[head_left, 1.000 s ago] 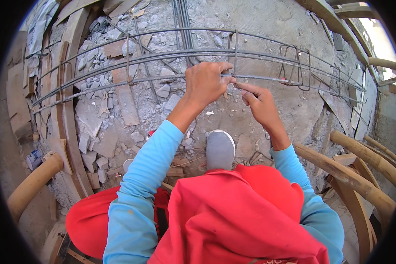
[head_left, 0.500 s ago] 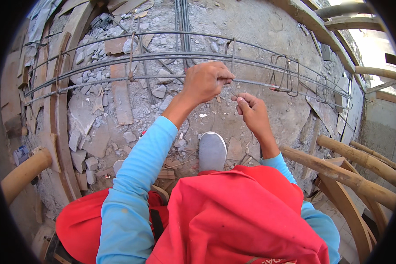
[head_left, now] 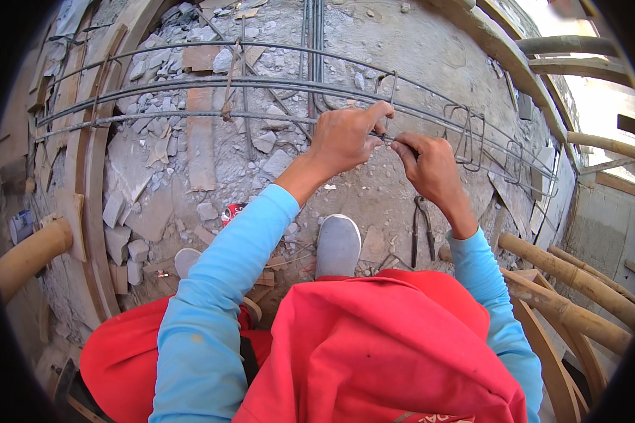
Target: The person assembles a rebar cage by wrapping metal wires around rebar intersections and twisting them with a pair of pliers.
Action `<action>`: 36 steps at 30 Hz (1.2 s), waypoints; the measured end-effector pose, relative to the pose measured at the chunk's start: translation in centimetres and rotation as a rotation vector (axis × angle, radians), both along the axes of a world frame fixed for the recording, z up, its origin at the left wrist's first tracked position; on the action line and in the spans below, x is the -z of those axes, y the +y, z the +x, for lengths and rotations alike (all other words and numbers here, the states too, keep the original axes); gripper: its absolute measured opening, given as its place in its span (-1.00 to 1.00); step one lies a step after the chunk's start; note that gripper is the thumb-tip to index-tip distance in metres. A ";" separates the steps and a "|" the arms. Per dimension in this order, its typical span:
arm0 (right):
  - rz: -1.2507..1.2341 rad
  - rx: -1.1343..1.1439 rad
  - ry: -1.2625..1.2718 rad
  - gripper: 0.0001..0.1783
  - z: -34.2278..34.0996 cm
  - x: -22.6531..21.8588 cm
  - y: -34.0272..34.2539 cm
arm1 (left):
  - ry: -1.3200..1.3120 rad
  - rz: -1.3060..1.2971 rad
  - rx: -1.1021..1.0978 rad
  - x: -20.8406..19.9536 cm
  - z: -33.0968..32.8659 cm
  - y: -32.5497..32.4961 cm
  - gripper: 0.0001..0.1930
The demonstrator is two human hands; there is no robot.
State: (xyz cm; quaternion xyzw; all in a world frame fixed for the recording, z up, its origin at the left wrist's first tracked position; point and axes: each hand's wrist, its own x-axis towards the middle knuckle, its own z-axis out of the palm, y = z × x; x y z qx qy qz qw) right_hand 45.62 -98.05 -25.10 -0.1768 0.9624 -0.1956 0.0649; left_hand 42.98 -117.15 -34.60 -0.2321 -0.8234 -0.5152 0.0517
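Note:
Both hands meet at the near bar of a rebar cage (head_left: 268, 118), close to a bent stirrup (head_left: 394, 88). My left hand (head_left: 346, 139) is closed, thumb and fingers pinched at the bar. My right hand (head_left: 430, 166) is closed just to its right, fingertips pinched. Between the fingertips shows a short bit of thin dark tie wire (head_left: 386, 139); most of it is hidden by the fingers. Below my right hand, a pair of pincers (head_left: 422, 233) with dark handles lies on the ground, jaws toward the cage.
Loose stirrups (head_left: 469, 137) hang on the cage's right part. A bundle of straight bars (head_left: 312, 42) runs away beneath it. Broken concrete (head_left: 137, 211) and wooden boards (head_left: 85, 176) lie at left. Bamboo poles (head_left: 568, 307) stand at right; my grey shoe (head_left: 339, 247) is below the hands.
My right hand has moved up and right, to the bar beside my left hand. The left hand has shifted slightly right, its fingers turned. The pincers have come into sight.

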 end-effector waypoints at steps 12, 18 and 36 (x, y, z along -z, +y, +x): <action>0.099 0.026 -0.033 -0.75 -5.2 0.9 1.0 | -0.084 0.016 -0.072 0.4 -0.1 0.6 -0.52; 0.030 0.310 -0.235 -0.55 -0.5 3.7 1.6 | -0.127 0.008 -0.071 0.0 0.1 0.9 -0.52; 0.253 0.566 -0.227 -0.22 12.4 6.6 16.0 | 0.220 -0.264 0.087 -2.6 -1.8 -0.3 -0.15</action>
